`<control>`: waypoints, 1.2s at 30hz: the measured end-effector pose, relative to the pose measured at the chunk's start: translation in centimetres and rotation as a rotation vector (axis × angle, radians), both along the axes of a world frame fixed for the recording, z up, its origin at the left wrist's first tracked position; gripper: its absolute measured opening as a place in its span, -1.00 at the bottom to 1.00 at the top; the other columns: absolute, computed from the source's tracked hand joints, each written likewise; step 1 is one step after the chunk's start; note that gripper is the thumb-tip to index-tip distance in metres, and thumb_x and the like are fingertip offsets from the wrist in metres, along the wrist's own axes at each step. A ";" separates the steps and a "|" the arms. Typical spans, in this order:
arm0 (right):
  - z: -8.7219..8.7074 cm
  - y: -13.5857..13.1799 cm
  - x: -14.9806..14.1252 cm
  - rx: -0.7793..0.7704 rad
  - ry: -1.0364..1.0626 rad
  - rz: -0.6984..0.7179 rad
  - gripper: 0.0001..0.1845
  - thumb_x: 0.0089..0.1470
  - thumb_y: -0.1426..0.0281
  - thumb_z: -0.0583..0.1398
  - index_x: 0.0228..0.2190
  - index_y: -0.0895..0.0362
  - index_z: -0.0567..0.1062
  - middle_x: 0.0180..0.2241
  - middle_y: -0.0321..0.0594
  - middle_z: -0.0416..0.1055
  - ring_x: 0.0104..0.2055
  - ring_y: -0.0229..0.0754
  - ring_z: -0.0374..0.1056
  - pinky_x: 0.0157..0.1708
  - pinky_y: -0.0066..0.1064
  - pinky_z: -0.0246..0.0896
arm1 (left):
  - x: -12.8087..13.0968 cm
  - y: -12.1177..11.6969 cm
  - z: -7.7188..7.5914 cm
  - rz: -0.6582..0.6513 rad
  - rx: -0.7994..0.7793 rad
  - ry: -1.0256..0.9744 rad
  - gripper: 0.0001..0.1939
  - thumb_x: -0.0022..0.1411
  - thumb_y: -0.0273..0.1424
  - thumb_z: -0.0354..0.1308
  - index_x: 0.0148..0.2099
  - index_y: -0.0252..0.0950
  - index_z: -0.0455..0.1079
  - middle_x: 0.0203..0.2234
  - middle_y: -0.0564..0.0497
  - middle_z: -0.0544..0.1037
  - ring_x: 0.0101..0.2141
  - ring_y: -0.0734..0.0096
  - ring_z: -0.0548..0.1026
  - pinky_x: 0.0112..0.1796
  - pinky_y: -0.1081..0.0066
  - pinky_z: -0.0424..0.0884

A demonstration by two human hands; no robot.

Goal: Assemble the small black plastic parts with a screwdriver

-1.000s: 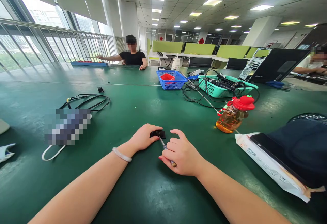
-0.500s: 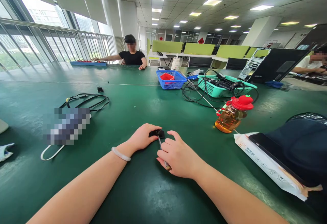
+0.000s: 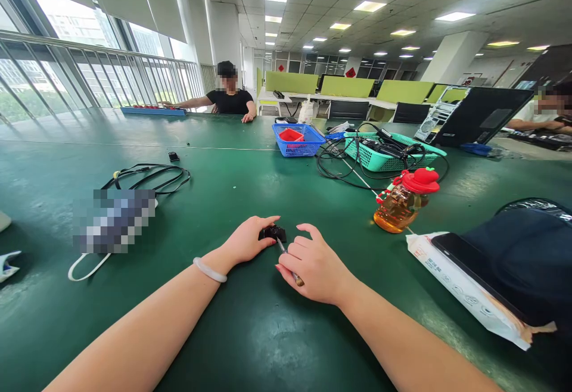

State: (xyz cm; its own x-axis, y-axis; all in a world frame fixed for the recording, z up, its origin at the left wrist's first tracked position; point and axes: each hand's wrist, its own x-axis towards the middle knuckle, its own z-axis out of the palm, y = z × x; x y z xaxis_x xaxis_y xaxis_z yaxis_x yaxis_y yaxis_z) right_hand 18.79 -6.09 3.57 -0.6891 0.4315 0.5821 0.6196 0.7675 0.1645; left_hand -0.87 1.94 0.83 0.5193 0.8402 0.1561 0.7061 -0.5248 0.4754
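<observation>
A small black part [image 3: 273, 232] lies on the green table [image 3: 250, 332] in front of me. My left hand [image 3: 248, 240], with a pale bangle on its wrist, curls over the part's left side and pins it down with its fingers. My right hand [image 3: 313, 270] is closed round a thin screwdriver [image 3: 288, 261]. The tool's metal tip meets the top of the black part and its brown handle end pokes out under my palm.
An amber bottle with a red lid [image 3: 404, 200] stands to the right, near a wipes pack with a phone [image 3: 473, 285] and a dark bag [image 3: 531, 249]. Cables [image 3: 147, 176] lie left. Blue [image 3: 298, 140] and green [image 3: 393, 152] baskets sit further back. One person [image 3: 229, 97] sits opposite, another at far right.
My right hand has shifted slightly left and toward the part while turning the screwdriver. The left hand stays on the black part.
</observation>
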 end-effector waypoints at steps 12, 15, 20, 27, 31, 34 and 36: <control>0.1 0.2 0.4 -0.054 0.049 -0.007 -0.72 0.18 0.40 0.08 -0.55 0.10 0.41 -0.60 -0.35 0.28 -0.47 -0.26 0.14 0.14 -0.16 -0.05 | -0.1 0.0 0.2 -0.034 0.008 -0.029 -0.51 0.19 -0.36 0.20 0.18 -0.16 0.35 -0.03 -0.04 0.56 -0.04 0.21 0.48 0.04 0.22 0.37; -0.1 0.4 0.6 -0.080 0.104 -0.001 -0.73 0.18 0.40 0.08 -0.54 0.10 0.43 -0.60 -0.36 0.28 -0.47 -0.27 0.15 0.12 -0.17 -0.02 | -0.1 0.0 0.0 -0.027 0.005 -0.035 -0.52 0.18 -0.36 0.21 0.16 -0.15 0.37 -0.02 -0.03 0.56 -0.04 0.20 0.48 0.03 0.23 0.38; -0.5 1.1 1.0 -0.223 0.373 -0.035 -0.72 0.17 0.41 0.06 -0.54 0.09 0.43 -0.59 -0.35 0.36 -0.51 -0.29 0.22 0.06 -0.19 0.08 | -0.1 0.2 -0.1 -0.026 -0.007 -0.044 -0.52 0.18 -0.33 0.21 0.16 -0.12 0.36 -0.02 -0.01 0.56 -0.04 0.19 0.48 0.03 0.21 0.38; -1.8 3.0 2.1 -0.773 0.980 -0.160 -0.64 0.09 0.11 0.19 -0.57 0.09 0.46 -0.64 -0.33 0.30 -0.56 -0.26 0.17 -0.49 -0.38 0.11 | 0.0 -0.1 0.4 -0.023 -0.030 -0.026 -0.54 0.18 -0.33 0.19 0.15 -0.15 0.37 -0.02 -0.04 0.55 -0.03 0.17 0.47 0.04 0.19 0.37; -2.9 4.4 2.5 -0.989 1.277 -0.122 -0.60 -0.04 0.03 0.29 -0.58 0.10 0.42 -0.69 -0.40 0.19 -0.59 -0.31 0.09 -0.51 -0.40 0.04 | 0.1 -0.1 0.5 -0.014 -0.040 -0.031 -0.59 0.16 -0.34 0.20 0.08 -0.15 0.40 -0.09 -0.04 0.57 -0.07 0.19 0.49 0.00 0.20 0.40; -3.5 5.1 2.6 -1.086 1.466 -0.070 -0.60 -0.16 0.04 0.36 -0.53 0.10 0.44 -0.68 -0.43 0.21 -0.59 -0.32 0.12 -0.47 -0.39 0.10 | 0.1 -0.1 0.5 -0.009 -0.043 -0.040 -0.62 0.15 -0.34 0.20 0.05 -0.15 0.41 -0.12 -0.03 0.56 -0.10 0.19 0.50 -0.04 0.21 0.42; -3.5 5.2 2.7 -1.148 1.528 -0.053 -0.59 -0.21 0.07 0.39 -0.51 0.11 0.44 -0.69 -0.45 0.19 -0.60 -0.33 0.12 -0.43 -0.36 0.17 | 0.0 -0.1 0.4 -0.012 -0.041 -0.046 -0.61 0.15 -0.35 0.20 0.06 -0.15 0.41 -0.12 -0.03 0.56 -0.11 0.19 0.50 -0.04 0.21 0.42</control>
